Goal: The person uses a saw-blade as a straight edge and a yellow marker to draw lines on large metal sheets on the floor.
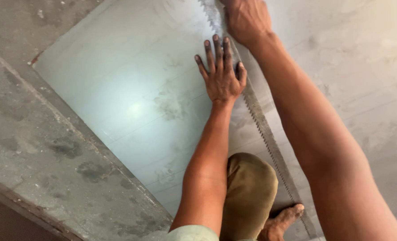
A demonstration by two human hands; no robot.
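A large glossy grey tile (131, 93) lies on a rough cement floor. My left hand (221, 73) presses flat on the tile, fingers spread, right beside a ragged line of grey mortar (261, 120) that runs along the tile's right edge. My right hand (246, 18) reaches further up at the top of the view and rests on that same mortar line; whether it holds anything is hidden. My knee in tan trousers (248, 192) and a bare foot (282, 221) sit at the bottom, by the mortar line.
Bare cement screed (42, 147) with dark stains borders the tile on the left, ending in a step edge (20, 207) at the lower left. Another dusty tiled surface (363, 76) lies to the right of the mortar line.
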